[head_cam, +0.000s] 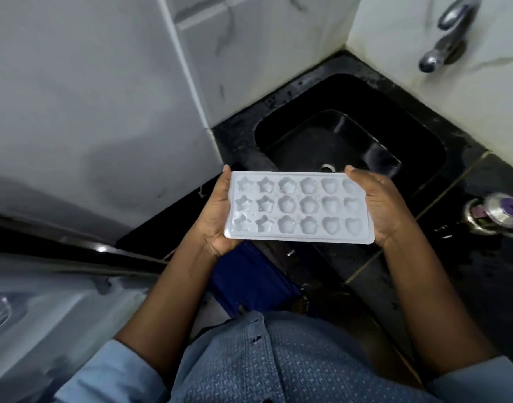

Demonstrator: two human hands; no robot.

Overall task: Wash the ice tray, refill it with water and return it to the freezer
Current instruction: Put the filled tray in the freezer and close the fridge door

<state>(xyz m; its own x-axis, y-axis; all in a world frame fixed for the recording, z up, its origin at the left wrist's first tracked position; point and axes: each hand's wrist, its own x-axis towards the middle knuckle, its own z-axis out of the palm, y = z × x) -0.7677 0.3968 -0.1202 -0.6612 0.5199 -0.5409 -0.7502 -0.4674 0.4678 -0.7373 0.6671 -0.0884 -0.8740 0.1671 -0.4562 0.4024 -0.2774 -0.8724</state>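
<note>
A white plastic ice tray (299, 207) with star, flower and heart moulds is held level, face up, just in front of the black sink (351, 132). My left hand (216, 212) grips its left short end, with the thumb along the edge. My right hand (380, 205) grips the right short end, thumb on the far corner. The cells look glossy; I cannot tell whether they hold water. A chrome tap (450, 33) sticks out of the wall above the sink's right side, with no water running.
A white fridge (83, 112) stands on the left, against the wet black counter (467, 228). A steel container with a purple lid (499, 213) sits on the counter at the right. White marble tiles line the walls. A blue cloth (249, 277) lies on the floor below.
</note>
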